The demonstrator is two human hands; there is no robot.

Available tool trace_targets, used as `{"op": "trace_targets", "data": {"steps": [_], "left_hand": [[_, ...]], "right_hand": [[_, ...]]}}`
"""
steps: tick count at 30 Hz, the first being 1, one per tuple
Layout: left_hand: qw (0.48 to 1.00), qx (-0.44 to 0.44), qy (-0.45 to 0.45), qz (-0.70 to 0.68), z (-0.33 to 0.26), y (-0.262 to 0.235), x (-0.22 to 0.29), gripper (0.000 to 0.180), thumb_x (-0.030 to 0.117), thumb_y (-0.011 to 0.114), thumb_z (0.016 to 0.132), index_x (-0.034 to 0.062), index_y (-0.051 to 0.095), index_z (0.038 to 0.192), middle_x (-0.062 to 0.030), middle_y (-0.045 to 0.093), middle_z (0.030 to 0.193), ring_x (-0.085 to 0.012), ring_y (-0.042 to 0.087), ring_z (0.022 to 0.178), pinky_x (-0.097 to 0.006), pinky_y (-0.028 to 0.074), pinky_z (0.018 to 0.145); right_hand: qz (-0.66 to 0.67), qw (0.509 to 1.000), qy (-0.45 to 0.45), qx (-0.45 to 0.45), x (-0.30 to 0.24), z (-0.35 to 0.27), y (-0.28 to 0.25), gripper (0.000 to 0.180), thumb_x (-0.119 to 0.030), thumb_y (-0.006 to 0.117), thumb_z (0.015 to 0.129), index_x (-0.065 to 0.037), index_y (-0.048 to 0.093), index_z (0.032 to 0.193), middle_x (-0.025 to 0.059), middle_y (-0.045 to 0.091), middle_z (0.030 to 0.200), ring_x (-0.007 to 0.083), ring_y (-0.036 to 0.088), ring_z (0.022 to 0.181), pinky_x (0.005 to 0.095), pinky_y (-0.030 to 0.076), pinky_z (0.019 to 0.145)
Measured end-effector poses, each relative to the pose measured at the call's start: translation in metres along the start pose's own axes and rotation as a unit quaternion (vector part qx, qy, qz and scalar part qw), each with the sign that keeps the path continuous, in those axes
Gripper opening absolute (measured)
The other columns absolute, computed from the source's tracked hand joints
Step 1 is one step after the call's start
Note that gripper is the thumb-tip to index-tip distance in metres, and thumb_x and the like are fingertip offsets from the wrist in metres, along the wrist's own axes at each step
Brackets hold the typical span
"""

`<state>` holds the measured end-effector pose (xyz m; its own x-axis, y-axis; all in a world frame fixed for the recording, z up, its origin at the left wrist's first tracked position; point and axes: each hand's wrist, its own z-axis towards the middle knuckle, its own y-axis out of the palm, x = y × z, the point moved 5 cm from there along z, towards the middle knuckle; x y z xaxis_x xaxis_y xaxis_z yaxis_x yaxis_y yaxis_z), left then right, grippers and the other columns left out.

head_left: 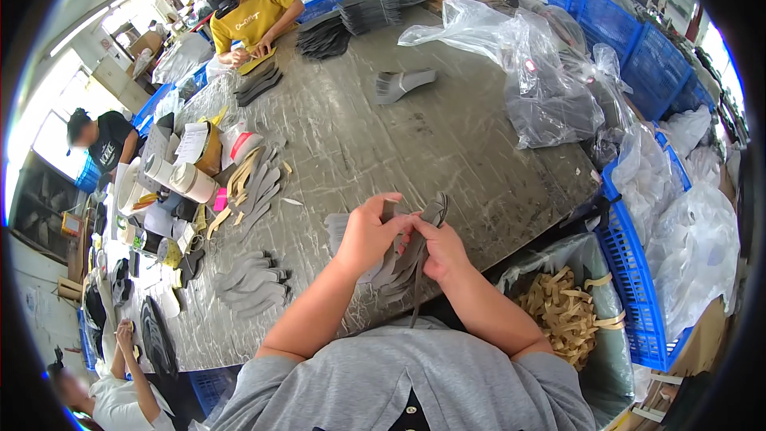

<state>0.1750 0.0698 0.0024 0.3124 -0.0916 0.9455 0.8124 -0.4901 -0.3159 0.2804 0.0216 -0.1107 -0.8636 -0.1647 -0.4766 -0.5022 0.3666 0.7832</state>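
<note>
Near the front edge of the table, my left hand (pixel 367 235) and my right hand (pixel 444 251) meet with thumbs and fingertips pinched together. Between them is a thin dark grey flexible piece (pixel 436 209), its top end curling above my right fingers. A narrow grey strip (pixel 417 294) hangs below my right hand toward the table edge. Under and behind both hands lies a spread of grey cut pieces (pixel 338 227), partly hidden by my left hand and wrist. Another fanned pile of grey pieces (pixel 251 284) rests to the left of my left forearm.
Tan strips (pixel 238 183) lie beside more grey pieces (pixel 260 191) at left, near white cups (pixel 194 183). A banded grey bundle (pixel 404 85) sits farther back. Clear plastic bags (pixel 550 88) and blue crates (pixel 638 271) line the right, beside a bin of tan strips (pixel 558 311). Several people work nearby.
</note>
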Motion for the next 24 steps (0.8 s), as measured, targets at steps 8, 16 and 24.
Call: {"op": "trace_targets", "data": {"steps": [8,16,24], "left_hand": [[0.981,-0.005,0.099,0.164,-0.004,0.005,-0.019,0.033,0.025,0.048,0.099,0.0022,0.064,0.116,-0.0177,0.062,0.094,-0.0354,0.062,0.083,-0.044,0.051,0.078],[0.947,-0.005,0.23,0.224,0.005,-0.004,-0.028,0.028,0.012,0.059,0.092,0.0016,0.065,0.117,-0.0129,0.055,0.091,-0.0226,0.057,0.082,-0.031,0.047,0.077],[0.998,0.022,0.057,-0.035,0.007,-0.02,-0.027,0.018,0.008,0.075,0.081,-0.0022,0.068,0.094,-0.0026,0.066,0.082,-0.0084,0.059,0.072,-0.026,0.048,0.06]], "right_hand": [[-0.045,0.997,-0.004,-0.065,0.002,-0.012,0.025,0.031,-0.037,0.07,0.089,-0.011,0.06,0.1,0.0026,0.058,0.082,0.0157,0.057,0.073,0.0314,0.048,0.061],[-0.113,0.981,0.068,-0.141,-0.004,-0.028,0.036,0.023,-0.019,0.071,0.088,-0.009,0.059,0.105,0.0015,0.059,0.089,0.015,0.057,0.078,0.031,0.048,0.064],[-0.04,0.98,0.115,-0.155,0.008,-0.024,0.029,0.022,-0.019,0.071,0.088,-0.006,0.06,0.103,0.0042,0.06,0.088,0.0167,0.058,0.077,0.0316,0.048,0.065]]}}
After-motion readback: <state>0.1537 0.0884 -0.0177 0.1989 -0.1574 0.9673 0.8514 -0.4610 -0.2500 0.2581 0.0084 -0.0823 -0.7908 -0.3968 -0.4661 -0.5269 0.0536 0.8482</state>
